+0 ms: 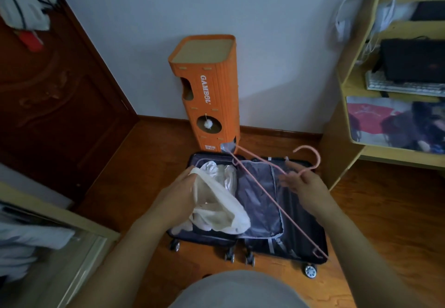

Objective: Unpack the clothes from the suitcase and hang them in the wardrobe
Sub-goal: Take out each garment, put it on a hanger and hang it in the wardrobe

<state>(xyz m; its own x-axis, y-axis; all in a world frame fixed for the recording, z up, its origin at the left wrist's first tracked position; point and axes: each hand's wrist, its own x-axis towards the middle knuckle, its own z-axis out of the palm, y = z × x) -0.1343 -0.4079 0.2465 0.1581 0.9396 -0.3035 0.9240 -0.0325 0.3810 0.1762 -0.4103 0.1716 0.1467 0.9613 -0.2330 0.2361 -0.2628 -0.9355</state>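
Observation:
A dark suitcase lies open on the wooden floor below me. My left hand grips a cream garment and holds it over the suitcase's left half, where more white clothes lie crumpled. My right hand holds a pink hanger by its neck, just below the hook. The hanger slants across the suitcase's zipped right half, from the far edge down to the near right corner.
A tall orange cardboard tower stands against the wall behind the suitcase. A dark wooden wardrobe door rises on the left, with clothes hanging above. A yellow desk with shelves stands on the right. A mirror leans at lower left.

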